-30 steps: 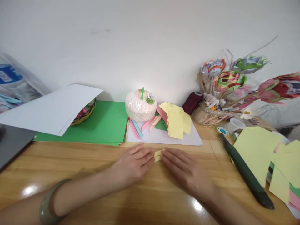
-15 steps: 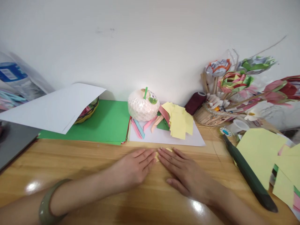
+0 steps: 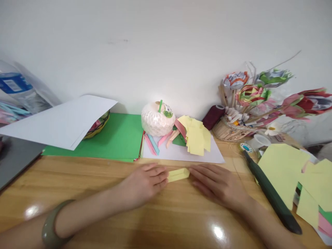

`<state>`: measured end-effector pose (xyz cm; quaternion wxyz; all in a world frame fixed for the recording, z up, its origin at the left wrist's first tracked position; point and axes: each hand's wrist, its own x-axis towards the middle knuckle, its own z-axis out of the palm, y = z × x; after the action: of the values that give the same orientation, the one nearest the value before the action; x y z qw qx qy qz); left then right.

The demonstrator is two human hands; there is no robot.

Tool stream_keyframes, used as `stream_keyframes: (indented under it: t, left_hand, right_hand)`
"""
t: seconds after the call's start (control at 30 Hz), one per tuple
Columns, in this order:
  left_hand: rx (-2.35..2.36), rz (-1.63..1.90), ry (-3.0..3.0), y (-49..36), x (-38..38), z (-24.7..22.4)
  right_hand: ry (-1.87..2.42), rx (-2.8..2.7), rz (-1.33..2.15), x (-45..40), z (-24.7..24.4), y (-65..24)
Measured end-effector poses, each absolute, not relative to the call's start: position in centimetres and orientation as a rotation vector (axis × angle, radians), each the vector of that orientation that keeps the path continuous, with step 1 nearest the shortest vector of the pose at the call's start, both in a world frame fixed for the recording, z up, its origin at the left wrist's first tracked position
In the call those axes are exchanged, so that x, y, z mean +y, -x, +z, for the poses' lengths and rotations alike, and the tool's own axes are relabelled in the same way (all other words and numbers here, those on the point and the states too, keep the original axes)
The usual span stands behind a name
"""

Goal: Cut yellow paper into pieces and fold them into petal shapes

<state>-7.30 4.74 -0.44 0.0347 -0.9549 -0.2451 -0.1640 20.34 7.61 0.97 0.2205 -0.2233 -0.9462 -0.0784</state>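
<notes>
A small folded strip of yellow paper [image 3: 178, 175] lies on the wooden table between my two hands. My left hand [image 3: 145, 183] rests flat with its fingertips over the strip's left end, a green bangle [image 3: 52, 224] around that wrist. At the other end, the fingers of my right hand [image 3: 220, 183] are stretched out close together, their tips at the strip's right edge. Whether those tips press on the paper I cannot tell. Beyond the strip, a pile of yellow paper slips [image 3: 195, 136] and folded coloured pieces [image 3: 152, 144] lie on a white sheet [image 3: 215, 155].
Green paper [image 3: 121, 138] lies at back left, under a tilted white sheet [image 3: 59, 121]. A white round object with a green straw [image 3: 157, 121] stands against the wall. To the right are a maroon thread spool [image 3: 214, 117], paper flowers [image 3: 252, 95], a long dark-green tool [image 3: 272, 193] and yellow paper [image 3: 282, 169].
My right hand has slid right off the middle of the yellow strip, and my left hand has shifted slightly left. More of the strip now shows between them.
</notes>
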Motion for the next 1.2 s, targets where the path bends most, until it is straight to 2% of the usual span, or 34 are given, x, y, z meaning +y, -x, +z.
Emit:
stream_keyframes:
  t: [0.2,0.37,0.93,1.0,1.07,1.2]
  left_hand:
    - [-0.847,-0.756,2.977,6.6,4.8,0.0]
    - [-0.963,-0.716,2.899,5.5,4.9,0.4]
    - [-0.806,-0.784,2.613,4.9,5.0,-1.0]
    - [-0.829,-0.821,2.615,4.7,5.0,-1.1]
    - [-0.955,-0.873,2.685,4.5,5.0,-1.1]
    - [-1.534,-0.890,2.830,4.4,5.2,-0.4]
  right_hand:
    - [0.530,-2.743,-0.065,6.6,1.5,-18.2]
    - [0.548,-2.793,-0.098,6.4,1.5,-17.8]
    - [0.621,-2.803,-0.149,6.3,1.5,-16.8]
    - [0.667,-2.760,-0.074,6.5,1.2,-16.7]
    - [0.807,-2.692,0.111,6.7,1.0,-16.4]
    - [1.012,-2.583,0.331,6.9,0.6,-16.1]
